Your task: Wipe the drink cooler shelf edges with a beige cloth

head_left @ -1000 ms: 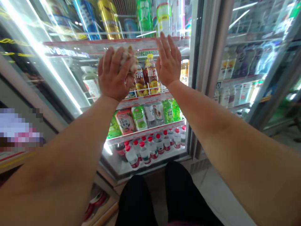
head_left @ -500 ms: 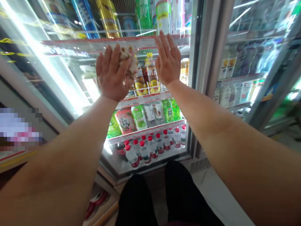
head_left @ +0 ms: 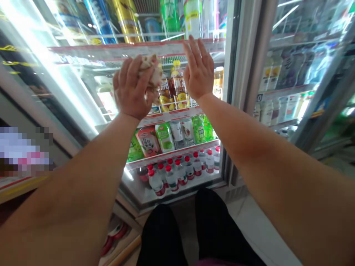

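My left hand (head_left: 132,90) is raised against the glass door (head_left: 91,92) of a drinks fridge and grips a crumpled pale cloth (head_left: 151,72), pressed to the glass. My right hand (head_left: 197,70) lies flat on the same glass just to the right, fingers stretched upward and apart, holding nothing. Behind the glass, between the two hands, stand amber tea bottles (head_left: 177,87) on a wire shelf.
Lower shelves hold green bottles (head_left: 198,129) and red-capped white bottles (head_left: 172,177). Tall cans (head_left: 127,18) stand on the top shelf. A metal door frame (head_left: 244,74) divides this fridge from another glass door (head_left: 299,66) at right. My dark-trousered legs (head_left: 180,232) are below.
My left hand with the cloth has shifted slightly up and to the right on the glass. The right hand has stayed flat in place.
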{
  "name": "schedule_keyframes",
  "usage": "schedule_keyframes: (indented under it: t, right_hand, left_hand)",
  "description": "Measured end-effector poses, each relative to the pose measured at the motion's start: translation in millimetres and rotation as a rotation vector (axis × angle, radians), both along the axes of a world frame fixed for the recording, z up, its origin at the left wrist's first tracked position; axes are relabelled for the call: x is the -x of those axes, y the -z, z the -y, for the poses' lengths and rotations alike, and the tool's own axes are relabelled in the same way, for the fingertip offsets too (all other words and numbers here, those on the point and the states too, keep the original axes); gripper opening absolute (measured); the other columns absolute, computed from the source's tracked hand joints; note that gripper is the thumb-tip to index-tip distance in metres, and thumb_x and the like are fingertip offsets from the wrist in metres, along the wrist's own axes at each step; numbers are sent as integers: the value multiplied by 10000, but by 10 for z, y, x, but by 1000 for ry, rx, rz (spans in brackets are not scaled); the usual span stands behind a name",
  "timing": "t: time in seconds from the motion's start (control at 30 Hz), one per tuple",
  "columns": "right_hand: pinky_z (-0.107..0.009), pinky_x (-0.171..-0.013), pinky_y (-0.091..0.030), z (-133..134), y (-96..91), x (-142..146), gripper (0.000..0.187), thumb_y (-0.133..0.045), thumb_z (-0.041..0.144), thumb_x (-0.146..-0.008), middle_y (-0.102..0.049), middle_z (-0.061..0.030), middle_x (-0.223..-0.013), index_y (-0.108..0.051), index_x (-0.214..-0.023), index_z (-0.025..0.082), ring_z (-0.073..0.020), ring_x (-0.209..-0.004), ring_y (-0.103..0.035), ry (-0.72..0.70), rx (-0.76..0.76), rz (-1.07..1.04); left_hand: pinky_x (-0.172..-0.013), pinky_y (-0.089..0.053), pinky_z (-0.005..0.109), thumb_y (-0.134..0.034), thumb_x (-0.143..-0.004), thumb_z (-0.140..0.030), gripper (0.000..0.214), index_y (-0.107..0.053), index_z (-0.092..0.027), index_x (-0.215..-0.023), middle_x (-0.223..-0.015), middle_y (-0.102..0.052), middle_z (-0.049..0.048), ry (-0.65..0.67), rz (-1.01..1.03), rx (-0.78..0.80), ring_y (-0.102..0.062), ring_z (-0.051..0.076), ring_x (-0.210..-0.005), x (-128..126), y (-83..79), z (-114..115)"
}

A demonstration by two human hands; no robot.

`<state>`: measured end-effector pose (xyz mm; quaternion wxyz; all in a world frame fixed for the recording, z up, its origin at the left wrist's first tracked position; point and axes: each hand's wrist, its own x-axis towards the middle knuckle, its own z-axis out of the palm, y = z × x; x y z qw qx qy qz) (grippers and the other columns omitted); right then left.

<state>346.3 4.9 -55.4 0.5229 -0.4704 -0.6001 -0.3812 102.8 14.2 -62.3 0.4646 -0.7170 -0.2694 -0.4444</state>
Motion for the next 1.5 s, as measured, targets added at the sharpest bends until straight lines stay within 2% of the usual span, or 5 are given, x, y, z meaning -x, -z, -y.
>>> schedule_keyframes:
  t: [0.13,0.33,0.53,0.77,1.5]
  right_hand:
    - [-382,-1261,-221,21,25,-13,607,-274,221,-932,-335,78,-1611,-368,-1526,296,-145,-1525,-236,-19,-45,8]
    - [-448,-1242,-274,-3,46,-14,572,-301,158,-956,-383,-14,-1597,-400,-1519,183,-224,-1506,-293,29,-100,47]
    - [-449,-1232,-288,-19,49,-12,572,-340,130,-948,-396,-28,-1590,-395,-1515,170,-223,-1499,-304,21,-115,52]
    - [-414,-1241,-287,-24,53,-12,561,-303,172,-956,-398,11,-1588,-400,-1507,215,-191,-1502,-302,48,-111,37]
    - [-430,-1238,-298,8,81,-24,575,-348,155,-943,-391,9,-1591,-388,-1508,248,-193,-1508,-293,31,-92,42]
  left_hand:
    - [-1178,-203,547,-511,-842,-251,690,-422,-197,-1524,-1604,-277,37,66,247,-110,-231,291,-1489,27,-14,-52]
    - [-1139,-294,538,-615,-747,-282,805,-397,-225,-1520,-1583,-344,35,43,-67,-60,-308,315,-1458,23,16,-31]
    - [-1178,-250,534,-563,-770,-204,699,-449,-194,-1459,-1570,-338,74,65,277,-187,-297,301,-1454,34,8,-50]
    - [-1142,-283,545,-663,-720,-254,709,-533,-256,-1417,-1552,-392,39,29,-15,-33,-330,335,-1437,-16,31,14]
    - [-1156,-285,541,-570,-711,-174,727,-503,-215,-1434,-1504,-419,55,98,149,-89,-356,319,-1402,28,42,-46]
